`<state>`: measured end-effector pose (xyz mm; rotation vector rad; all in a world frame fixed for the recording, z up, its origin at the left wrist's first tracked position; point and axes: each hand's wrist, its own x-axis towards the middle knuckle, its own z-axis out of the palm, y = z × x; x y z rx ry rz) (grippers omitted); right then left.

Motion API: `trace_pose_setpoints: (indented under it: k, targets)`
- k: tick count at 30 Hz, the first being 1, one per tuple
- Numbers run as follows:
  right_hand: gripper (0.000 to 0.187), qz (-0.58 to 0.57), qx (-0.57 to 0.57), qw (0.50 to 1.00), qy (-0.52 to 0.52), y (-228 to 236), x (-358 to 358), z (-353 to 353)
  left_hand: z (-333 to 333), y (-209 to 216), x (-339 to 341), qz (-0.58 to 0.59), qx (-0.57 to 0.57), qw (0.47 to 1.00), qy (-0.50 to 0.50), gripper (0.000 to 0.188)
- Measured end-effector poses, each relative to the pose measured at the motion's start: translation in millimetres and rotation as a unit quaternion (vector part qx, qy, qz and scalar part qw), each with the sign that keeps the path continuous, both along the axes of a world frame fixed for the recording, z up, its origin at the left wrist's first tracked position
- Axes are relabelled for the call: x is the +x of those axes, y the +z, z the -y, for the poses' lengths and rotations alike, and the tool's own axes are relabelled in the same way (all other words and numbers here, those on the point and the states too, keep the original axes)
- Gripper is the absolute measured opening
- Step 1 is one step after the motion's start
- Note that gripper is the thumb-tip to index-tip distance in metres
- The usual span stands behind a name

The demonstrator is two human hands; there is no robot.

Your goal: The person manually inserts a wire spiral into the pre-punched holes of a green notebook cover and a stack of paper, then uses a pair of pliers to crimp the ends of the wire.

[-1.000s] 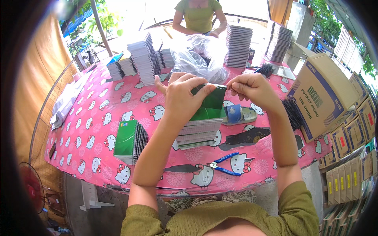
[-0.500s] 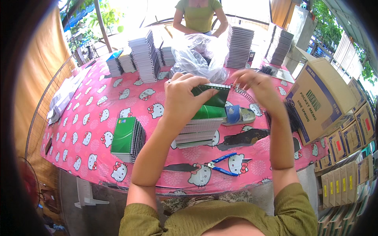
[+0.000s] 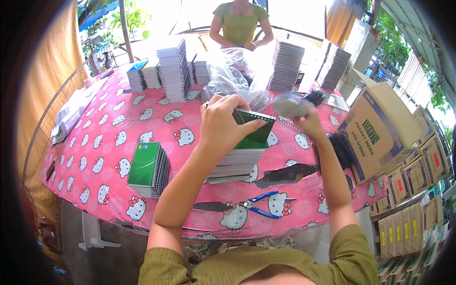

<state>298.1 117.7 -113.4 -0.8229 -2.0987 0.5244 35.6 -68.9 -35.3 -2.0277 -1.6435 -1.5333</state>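
My left hand (image 3: pixel 225 118) grips a small green notebook (image 3: pixel 256 135) above a stack of unbound notebooks (image 3: pixel 235 164), its thumb on the cover near the punched edge. A wire spiral coil (image 3: pixel 288 124) sticks out to the right from the end of the punched row. My right hand (image 3: pixel 311 124), partly smeared by motion, closes on a slipper (image 3: pixel 290 106), raised beside the coil and blurred. Nearer to me lie blue-handled cutting pliers (image 3: pixel 260 204). Left of my left forearm stands a pile of spiral-bound green notebooks (image 3: pixel 148 166).
Tall stacks of spiral notebooks (image 3: pixel 172 69) and a clear plastic bag (image 3: pixel 235 78) stand at the far side, where another person (image 3: pixel 240 23) is. Black coils (image 3: pixel 339 152) lie beside an open carton (image 3: pixel 380 126) at right. The pink tablecloth (image 3: pixel 109 137) has torn dark patches (image 3: pixel 287 175).
My right hand has left the coil and picked up the slipper from the table. The coil hangs from the notebook's edge. My left hand still holds the notebook, now slightly lower.
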Motion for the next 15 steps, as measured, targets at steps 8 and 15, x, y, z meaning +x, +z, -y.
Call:
trace_pose_setpoints:
  k: [8, 15]
  targets:
    - [0.036, -0.111, -0.203, 0.935, 0.27, 95.5, -33.9, 47.0, 0.3, 0.3, 0.7, 0.022, 0.013, 1.0, -0.013, 0.043]
    - [0.043, 0.026, -0.137, 0.981, 0.138, 107.8, -50.6, 48.6, 0.4, 1.8, -9.0, 0.113, -0.036, 0.992, -0.045, 0.071]
